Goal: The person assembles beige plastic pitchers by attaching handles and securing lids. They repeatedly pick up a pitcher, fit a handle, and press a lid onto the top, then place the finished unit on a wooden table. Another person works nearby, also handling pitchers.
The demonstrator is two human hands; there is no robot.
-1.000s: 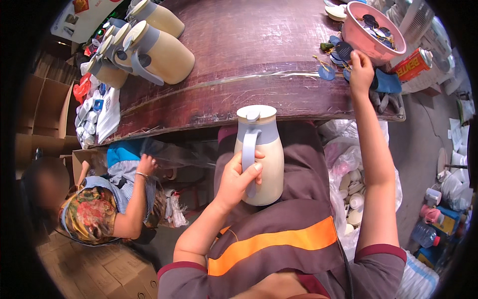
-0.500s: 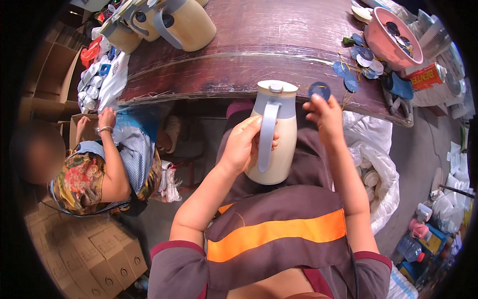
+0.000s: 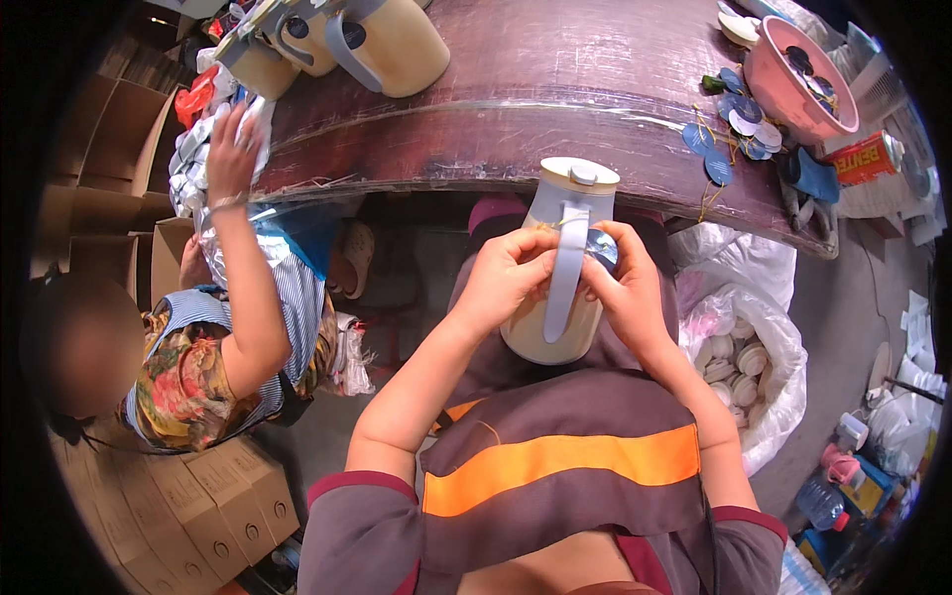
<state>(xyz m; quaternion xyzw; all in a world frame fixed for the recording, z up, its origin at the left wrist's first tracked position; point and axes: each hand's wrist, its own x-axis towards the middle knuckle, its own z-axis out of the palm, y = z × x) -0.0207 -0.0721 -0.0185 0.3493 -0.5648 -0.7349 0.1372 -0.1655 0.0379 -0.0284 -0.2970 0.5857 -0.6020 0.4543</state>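
A cream thermos jug [image 3: 538, 332] with a grey-blue collar and handle [image 3: 563, 297] stands upright at my lap, below the table edge. My right hand [image 3: 627, 283] pinches a round dark blue hang tag [image 3: 601, 248] just right of the handle. A thin yellow string [image 3: 563, 224] runs from the tag side across the handle's upper part. On the handle's left, my left hand [image 3: 514, 276] is closed, thumb and forefinger pinched at the string. Its other fingertips are partly hidden.
The dark red table [image 3: 516, 109] carries more jugs [image 3: 397, 50] at the far left. Loose tags [image 3: 716, 167] lie beside a pink bowl [image 3: 793, 94] at right. A bag of lids [image 3: 734, 372] stands right of my lap. A co-worker [image 3: 213, 347] sits at left near cartons [image 3: 213, 516].
My right hand has brought the tag from above the table's edge down to the jug's handle. My left hand has shifted from gripping the handle to pinching beside it. The co-worker's arm has reached forward.
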